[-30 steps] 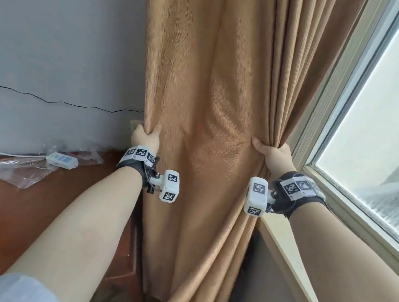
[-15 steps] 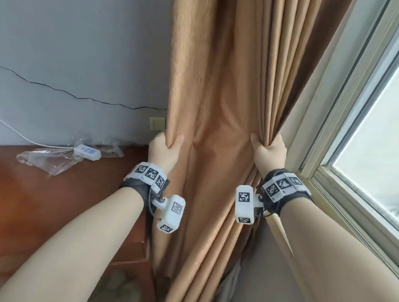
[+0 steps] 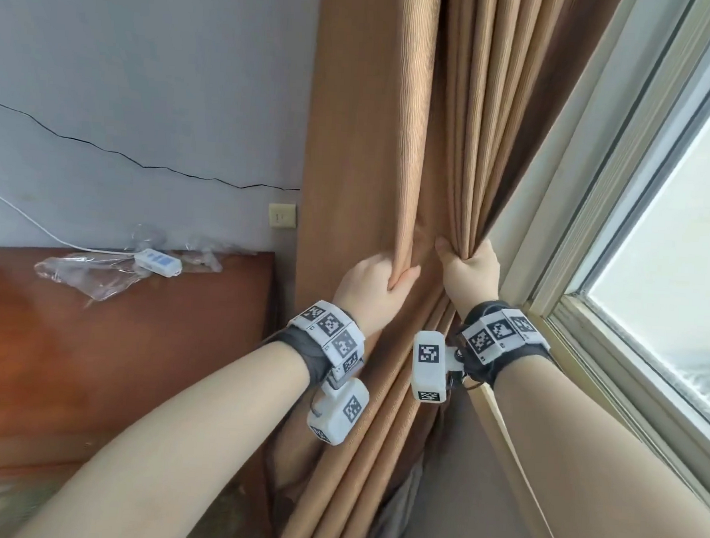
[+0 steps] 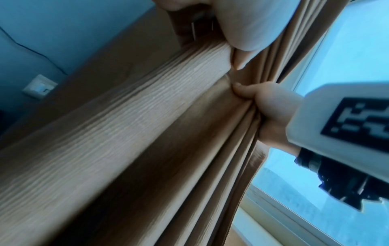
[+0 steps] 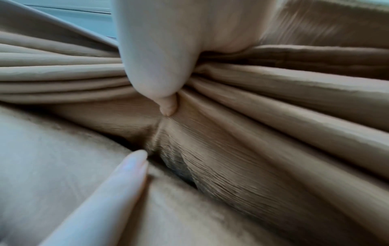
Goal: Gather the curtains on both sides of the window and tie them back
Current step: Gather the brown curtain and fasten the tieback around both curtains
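Reddish-brown wooden worktop (image 3: 104,336) seen left of tan ribbed fabric curtain (image 3: 365,144), carrying crumpled clear plastic bag (image 3: 91,273) and white-and-blue small device (image 3: 157,261) with white cable. Beige wall socket (image 3: 282,215) mounted on grey wall beside curtain edge. Pale-framed window (image 3: 619,264) at right. Curtain hung between wall and window, bunched into vertical folds. Left hand (image 3: 371,288): fingers curled, thick fold clamped. Right hand (image 3: 469,271): fingers closed on gathered pleats near window frame. Hands close together.
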`<state>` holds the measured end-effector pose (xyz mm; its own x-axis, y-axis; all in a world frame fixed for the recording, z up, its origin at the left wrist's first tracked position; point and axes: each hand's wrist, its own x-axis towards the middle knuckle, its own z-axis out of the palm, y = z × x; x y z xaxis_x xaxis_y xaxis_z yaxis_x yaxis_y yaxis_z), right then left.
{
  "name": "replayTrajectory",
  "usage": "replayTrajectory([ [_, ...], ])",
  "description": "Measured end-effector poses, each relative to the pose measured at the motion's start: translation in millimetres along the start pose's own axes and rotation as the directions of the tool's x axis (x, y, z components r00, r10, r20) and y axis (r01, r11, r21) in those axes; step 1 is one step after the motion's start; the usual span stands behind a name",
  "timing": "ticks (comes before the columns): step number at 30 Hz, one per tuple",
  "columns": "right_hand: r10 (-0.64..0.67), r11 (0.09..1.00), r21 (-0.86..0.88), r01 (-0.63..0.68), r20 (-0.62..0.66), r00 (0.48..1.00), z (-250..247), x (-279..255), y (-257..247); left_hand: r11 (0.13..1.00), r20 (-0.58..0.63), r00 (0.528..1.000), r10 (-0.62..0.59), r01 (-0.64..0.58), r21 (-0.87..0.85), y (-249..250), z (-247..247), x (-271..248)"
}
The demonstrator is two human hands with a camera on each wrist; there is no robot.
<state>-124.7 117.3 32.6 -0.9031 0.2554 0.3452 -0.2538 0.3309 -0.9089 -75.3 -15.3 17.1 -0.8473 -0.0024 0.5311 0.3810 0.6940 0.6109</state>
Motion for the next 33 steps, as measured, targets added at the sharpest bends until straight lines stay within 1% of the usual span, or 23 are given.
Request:
replayTrajectory([
  [2,-0.002,1.0,0.022,0.002,0.016,1.0,0.2,0.2,1.0,0.999,0.057,0.998,0.033,-0.034,0.029,6.5,6.0,1.4],
  [5,0.008,0.998,0.057,-0.011,0.05,0.999,-2.0,1.6,4.5,0.996,0.141,0.989,0.037,-0.048,0.075,11.0,13.2,1.9],
  [9,0.072,0.982,0.163,-0.093,0.13,0.989,-5.4,0.9,6.8,0.988,0.245,0.969,0.045,-0.079,0.131,9.3,22.7,4.5],
  [12,0.105,0.969,0.205,-0.14,0.175,0.979,-7.4,-2.9,5.7,0.984,0.294,0.955,0.045,-0.094,0.152,8.4,29.3,7.2],
  [15,0.121,0.95,0.26,-0.175,0.21,0.97,-9.1,-4.4,3.6,0.985,0.328,0.944,0.027,-0.082,0.155,11.0,33.8,9.5],
  [18,0.107,0.907,0.366,-0.207,0.277,0.955,-13.0,-7.0,-0.6,0.978,0.384,0.923,0.014,-0.093,0.189,13.5,38.8,12.3],
  [20,0.082,0.923,0.339,-0.184,0.294,0.952,-13.6,-12.0,-3.7,0.971,0.423,0.906,0.011,-0.11,0.211,14.7,40.3,13.6],
  [22,0.082,0.962,0.231,-0.146,0.264,0.961,-12.0,-16.5,-4.8,0.965,0.463,0.886,0.025,-0.142,0.22,14.6,39.8,13.4],
  [24,0.076,0.985,0.139,-0.103,0.193,0.978,-9.9,-19.0,-6.2,0.957,0.517,0.854,0.065,-0.201,0.211,10.9,38.9,12.3],
  [27,0.05,0.999,-0.012,-0.049,0.072,0.996,-8.6,-18.9,-9.1,0.938,0.564,0.81,0.16,-0.304,0.17,1.8,40.2,9.0],
  [29,0.023,0.997,-0.077,-0.022,0.022,0.999,-9.1,-19.0,-9.6,0.923,0.58,0.787,0.209,-0.355,0.15,-3.6,42.0,7.3],
  [31,0.019,0.995,-0.094,-0.019,-0.004,1.0,-10.0,-18.7,-8.5,0.922,0.594,0.772,0.228,-0.367,0.123,-8.3,42.0,5.4],
  [33,0.029,0.997,-0.068,-0.032,-0.031,0.999,-11.1,-17.7,-7.1,0.95,0.6,0.766,0.23,-0.309,0.03,-15.4,40.1,3.0],
])
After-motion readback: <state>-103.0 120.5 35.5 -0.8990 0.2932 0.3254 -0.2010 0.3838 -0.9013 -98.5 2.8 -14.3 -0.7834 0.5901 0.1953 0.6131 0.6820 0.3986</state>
